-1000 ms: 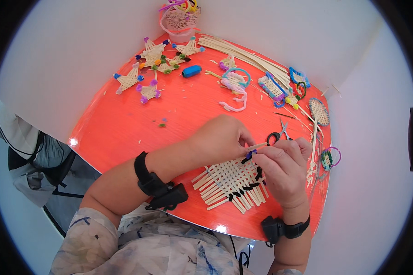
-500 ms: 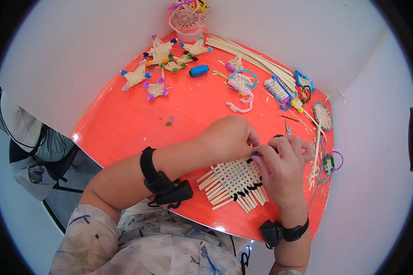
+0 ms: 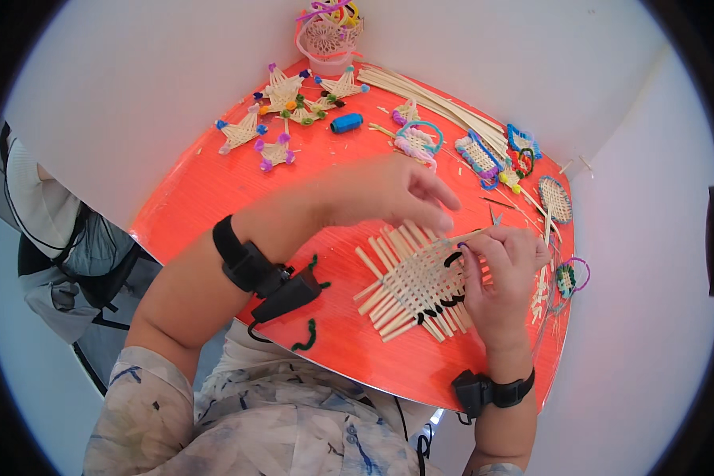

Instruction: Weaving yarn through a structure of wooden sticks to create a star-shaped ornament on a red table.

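The woven mat [image 3: 416,282] sits over the red table [image 3: 202,210], near the left hand [image 3: 401,193], its fingers loosely parted; the right hand [image 3: 506,266] pinches purple fuzzy wire [image 3: 462,247] beside it. Probably light, springy — best held by dense weave, not loose ends (likely splintery).

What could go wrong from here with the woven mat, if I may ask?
The woven mat has many ends jutting out, which could snag or slip loose. The scissors lie close beyond the right hand, so a careless reach might nick it.
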`<state>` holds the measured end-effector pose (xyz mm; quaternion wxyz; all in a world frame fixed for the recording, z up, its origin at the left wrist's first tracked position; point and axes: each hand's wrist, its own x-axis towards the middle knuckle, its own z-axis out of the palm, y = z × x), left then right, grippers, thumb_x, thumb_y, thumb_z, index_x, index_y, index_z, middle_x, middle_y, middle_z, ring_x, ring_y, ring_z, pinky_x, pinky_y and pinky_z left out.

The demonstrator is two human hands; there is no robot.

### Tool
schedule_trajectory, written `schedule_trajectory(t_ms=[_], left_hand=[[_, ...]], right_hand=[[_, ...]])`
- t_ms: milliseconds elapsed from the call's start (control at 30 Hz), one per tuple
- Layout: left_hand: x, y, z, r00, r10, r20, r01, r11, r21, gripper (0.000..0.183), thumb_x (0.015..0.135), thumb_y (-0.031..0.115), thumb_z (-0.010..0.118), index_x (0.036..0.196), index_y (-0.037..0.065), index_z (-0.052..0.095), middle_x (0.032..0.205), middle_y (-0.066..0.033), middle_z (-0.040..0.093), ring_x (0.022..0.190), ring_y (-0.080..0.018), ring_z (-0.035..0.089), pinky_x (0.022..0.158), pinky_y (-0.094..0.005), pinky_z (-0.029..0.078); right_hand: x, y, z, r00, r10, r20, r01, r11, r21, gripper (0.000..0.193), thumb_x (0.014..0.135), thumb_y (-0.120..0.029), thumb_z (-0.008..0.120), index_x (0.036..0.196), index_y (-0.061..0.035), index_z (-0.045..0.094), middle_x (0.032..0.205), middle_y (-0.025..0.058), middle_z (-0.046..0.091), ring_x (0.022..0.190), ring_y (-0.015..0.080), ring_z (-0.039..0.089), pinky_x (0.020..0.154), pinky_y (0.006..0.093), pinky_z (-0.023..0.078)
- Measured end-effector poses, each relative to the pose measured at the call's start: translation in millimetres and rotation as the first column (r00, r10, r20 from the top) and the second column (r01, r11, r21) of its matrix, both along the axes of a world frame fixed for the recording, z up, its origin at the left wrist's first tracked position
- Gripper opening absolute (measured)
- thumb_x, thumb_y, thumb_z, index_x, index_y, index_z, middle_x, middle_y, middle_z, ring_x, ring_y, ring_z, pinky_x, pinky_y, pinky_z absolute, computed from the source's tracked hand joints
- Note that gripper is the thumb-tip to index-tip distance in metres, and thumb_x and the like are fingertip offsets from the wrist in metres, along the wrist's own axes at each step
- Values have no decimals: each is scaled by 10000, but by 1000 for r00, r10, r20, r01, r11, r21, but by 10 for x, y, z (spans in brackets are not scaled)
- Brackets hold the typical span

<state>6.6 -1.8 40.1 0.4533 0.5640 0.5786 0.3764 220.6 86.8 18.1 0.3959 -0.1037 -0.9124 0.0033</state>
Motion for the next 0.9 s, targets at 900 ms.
schedule_trajectory(t_ms=[900], left_hand=[[-99,33,-160,987,136,-83,-125,984,128,175,825,136,683,956,25,718,794,-54,691,740,-121,643,682,-309,504]], right_hand=[[53,-30,85,995,21,-99,-71,843,-534,88,879,-37,658,948,9,630,879,71,575,781,146,572,654,274,476]])
